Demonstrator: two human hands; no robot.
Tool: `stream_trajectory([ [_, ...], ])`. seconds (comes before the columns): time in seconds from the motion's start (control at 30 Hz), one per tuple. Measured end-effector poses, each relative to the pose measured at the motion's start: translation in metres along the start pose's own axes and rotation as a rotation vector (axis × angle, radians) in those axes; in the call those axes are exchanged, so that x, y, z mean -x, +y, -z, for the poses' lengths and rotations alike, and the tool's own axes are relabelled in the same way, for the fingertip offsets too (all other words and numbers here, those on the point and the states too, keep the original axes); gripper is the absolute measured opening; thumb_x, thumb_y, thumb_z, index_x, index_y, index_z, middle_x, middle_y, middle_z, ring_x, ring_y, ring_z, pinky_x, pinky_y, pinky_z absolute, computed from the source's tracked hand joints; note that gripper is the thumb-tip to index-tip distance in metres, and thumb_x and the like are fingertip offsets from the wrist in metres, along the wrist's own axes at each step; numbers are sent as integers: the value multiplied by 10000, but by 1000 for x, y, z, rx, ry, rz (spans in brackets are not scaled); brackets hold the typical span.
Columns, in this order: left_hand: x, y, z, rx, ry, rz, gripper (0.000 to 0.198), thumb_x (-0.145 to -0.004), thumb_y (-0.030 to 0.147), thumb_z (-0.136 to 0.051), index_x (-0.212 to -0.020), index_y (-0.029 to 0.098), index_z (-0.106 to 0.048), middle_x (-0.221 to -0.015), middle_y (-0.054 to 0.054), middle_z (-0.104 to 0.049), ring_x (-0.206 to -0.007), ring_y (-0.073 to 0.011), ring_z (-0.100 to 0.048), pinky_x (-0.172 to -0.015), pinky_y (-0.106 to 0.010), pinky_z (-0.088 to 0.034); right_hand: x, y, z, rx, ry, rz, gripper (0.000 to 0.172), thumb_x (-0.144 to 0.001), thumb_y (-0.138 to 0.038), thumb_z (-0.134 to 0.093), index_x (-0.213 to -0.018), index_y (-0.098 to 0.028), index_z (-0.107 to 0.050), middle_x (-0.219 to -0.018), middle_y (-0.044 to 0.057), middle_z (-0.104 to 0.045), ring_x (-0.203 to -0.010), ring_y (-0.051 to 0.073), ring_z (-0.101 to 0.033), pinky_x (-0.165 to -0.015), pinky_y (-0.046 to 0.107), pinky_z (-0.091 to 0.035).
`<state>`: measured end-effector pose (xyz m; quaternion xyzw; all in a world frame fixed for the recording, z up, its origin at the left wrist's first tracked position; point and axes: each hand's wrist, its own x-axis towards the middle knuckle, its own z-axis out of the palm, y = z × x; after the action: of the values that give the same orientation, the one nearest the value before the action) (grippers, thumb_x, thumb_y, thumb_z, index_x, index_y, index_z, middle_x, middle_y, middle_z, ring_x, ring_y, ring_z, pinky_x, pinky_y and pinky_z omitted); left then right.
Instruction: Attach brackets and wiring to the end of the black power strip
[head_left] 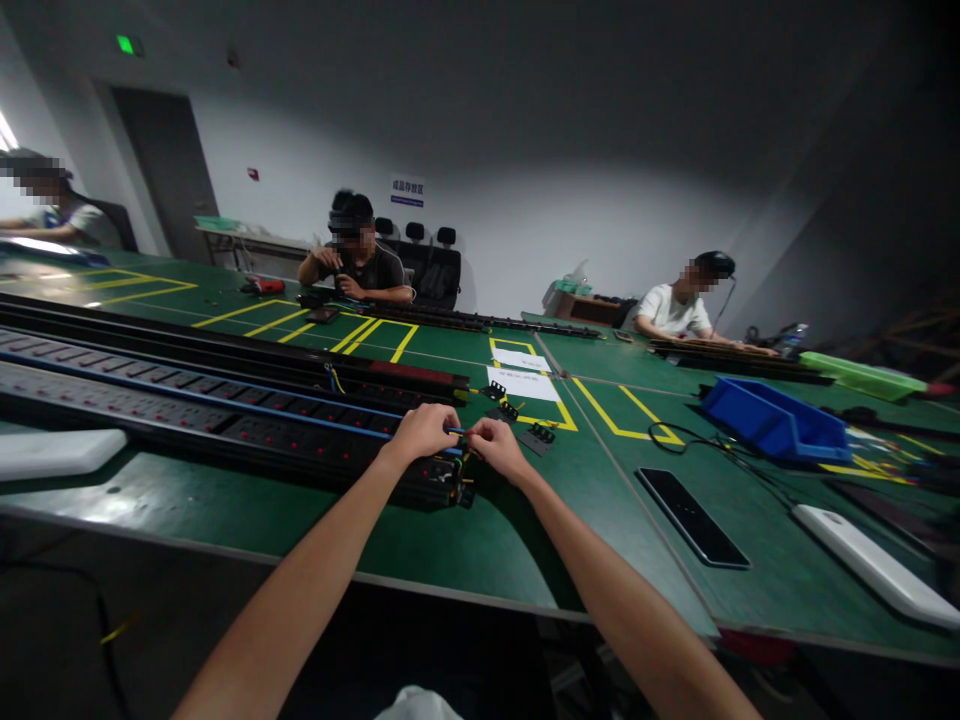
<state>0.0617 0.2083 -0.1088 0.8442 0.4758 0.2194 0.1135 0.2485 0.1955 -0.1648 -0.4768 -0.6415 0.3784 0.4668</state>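
Here, black strip (pixel 247 435): lengthwise along the near edge of the bench (pixel 225 515), its right end under the hands.
Left hand (pixel 426 432): fingers narrowed at that end, beside thin wires (pixel 463 460); one cannot tell what they grip.
Right hand (pixel 496 446): fingertips drawn close, just beside the left's; hold too small to tell.
Black brackets (pixel 538 438): 3, near the right hand.
Phone (pixel 694 517): flat, near the bench's near edge.

Pretty packed green worktable (pixel 592 470): long black rails (pixel 285 437) on the left, paper sheets (pixel 523 384) mid-table, blue plastic bin (pixel 750 412) on the right, black smartphone (pixel 691 515) just nearer.
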Motion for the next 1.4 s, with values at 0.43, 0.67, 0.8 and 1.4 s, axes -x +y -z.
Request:
stream_trajectory([
  [0.43,-2,-2,-3,-11,0,-14,185,-748,257,-659,-907,269,-754,-957,-9,-774,-936,-207,-704,-812,-264,-516,-1,0,0,9,18,6,141,-648,-316,-618,-689,-183,-598,-546,-29,-584,-484,106,-476,-481,223,-345],
  [0.67,-1,0,0,-5,-14,-8,184,-771,250,-658,-925,266,-757,-980,-11,-776,-972,-206,-704,-846,-259,-514,-2,2,-1,-6,31,4,150,-641,-316,-619,-704,-179,-612,-541,-34,-567,-487,103,-457,-473,220,-337],
  [0.8,-1,2,1,-4,-14,-6,178,-782,254,-654,-924,271,-760,-986,-11,-776,-975,-211,-704,-858,-273,-517,-2,3,0,11,39,3,152,-647,-316,-620,-710,-179,-624,-551,-29,-573,-496,105,-457,-466,217,-336],
  [1.4,1,3,-1,-64,-17,28,197,-785,273,-635,-948,293,-743,-1023,-8,-769,-1003,-224,-698,-891,-303,-516,-1,1,-1,-48,13,-28,175,-666,-320,-620,-779,-188,-601,-549,-60,-554,-483,101,-464,-473,218,-356],
])
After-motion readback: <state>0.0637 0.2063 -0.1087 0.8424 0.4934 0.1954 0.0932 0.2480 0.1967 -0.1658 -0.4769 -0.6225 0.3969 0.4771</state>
